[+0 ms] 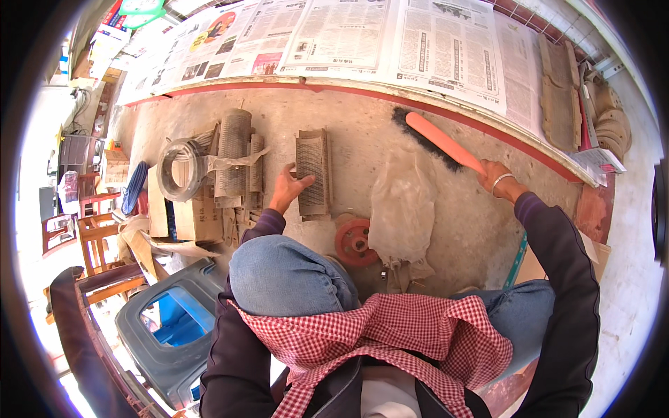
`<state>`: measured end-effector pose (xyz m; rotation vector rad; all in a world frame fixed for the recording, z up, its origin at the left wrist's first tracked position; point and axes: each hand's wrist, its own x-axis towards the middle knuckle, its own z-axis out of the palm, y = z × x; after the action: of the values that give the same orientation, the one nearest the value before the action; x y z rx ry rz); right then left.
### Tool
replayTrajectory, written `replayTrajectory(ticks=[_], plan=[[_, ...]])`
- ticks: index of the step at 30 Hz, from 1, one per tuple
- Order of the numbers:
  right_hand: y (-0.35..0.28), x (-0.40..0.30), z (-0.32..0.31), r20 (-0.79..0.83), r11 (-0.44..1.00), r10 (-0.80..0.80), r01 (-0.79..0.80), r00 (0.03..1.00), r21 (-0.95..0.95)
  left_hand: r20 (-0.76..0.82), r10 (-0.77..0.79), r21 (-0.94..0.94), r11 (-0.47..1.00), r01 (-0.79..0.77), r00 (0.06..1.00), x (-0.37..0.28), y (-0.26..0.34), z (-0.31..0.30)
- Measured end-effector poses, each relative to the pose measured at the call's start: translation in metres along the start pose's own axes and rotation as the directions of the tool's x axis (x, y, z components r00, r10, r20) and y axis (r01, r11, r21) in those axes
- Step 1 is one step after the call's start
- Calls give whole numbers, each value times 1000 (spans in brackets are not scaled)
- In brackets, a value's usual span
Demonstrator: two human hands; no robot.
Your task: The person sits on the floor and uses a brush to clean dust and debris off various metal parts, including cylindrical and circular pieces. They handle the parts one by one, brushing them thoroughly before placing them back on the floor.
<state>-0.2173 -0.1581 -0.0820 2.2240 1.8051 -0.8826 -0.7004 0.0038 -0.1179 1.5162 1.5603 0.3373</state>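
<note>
My right hand (496, 180) is closed around the end of a hand brush (444, 141) with an orange handle and black bristles. The bristles lie at the floor near the newspaper-covered ledge. My left hand (292, 188) has thumb and fingers spread at the left edge of a curved perforated metal screen (312, 180); whether it grips the screen I cannot tell. Between the hands lie a cloudy plastic bag (402, 204) and a red pulley wheel (356, 241). More perforated metal screens (233, 151) stand left of my left hand, beside a coiled ring (177, 170).
Newspapers (339, 36) cover the low ledge ahead. A cardboard box (193, 219) sits at left, near a grey bin with a swing lid (130, 318) and a wooden chair (96, 240). Brown curved pieces (559, 94) lie at the ledge's right end. Another cardboard box (533, 266) is beside my right knee.
</note>
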Motion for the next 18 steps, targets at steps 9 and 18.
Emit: replayTrajectory(ticks=[9,18], plan=[[-5,-14,-1,60,999,53,-53,997,0,93,-151,-203,965,168,984,24,-7,21],[-3,-9,1,45,1000,31,-30,999,-9,-152,-237,-544,831,119,959,15,-32,17]])
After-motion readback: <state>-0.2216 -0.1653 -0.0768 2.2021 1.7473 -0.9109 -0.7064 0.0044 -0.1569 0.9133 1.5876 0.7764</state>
